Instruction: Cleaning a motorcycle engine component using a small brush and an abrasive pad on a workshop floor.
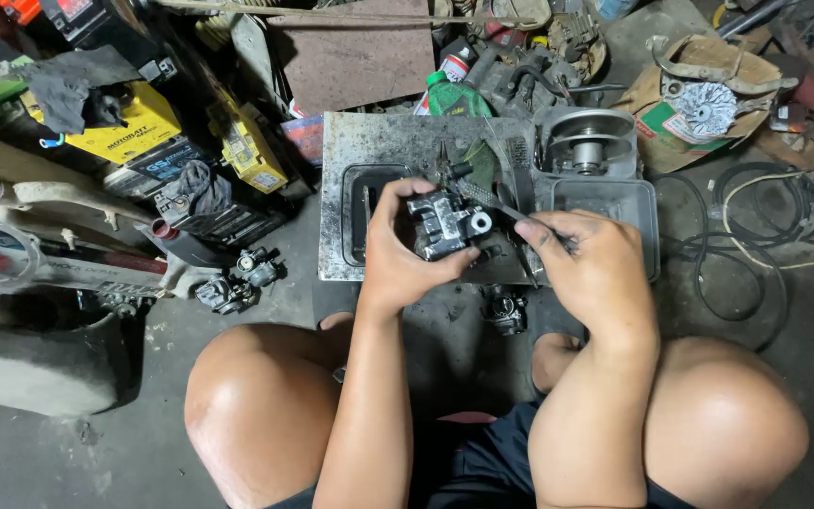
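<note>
Two knees; left hand [398, 259] grips one metal part [445, 224]; right hand [588, 269] grip closed, perhaps on tool.

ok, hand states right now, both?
Left hand: closed around the grey metal engine part.
Right hand: fingers pinched on a thin dark tool at that part.

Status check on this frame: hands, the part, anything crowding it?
Left hand grips dark metal part. Right hand pinches thin tool against it. Pliers and pulley lie behind on tray, apart.
</note>
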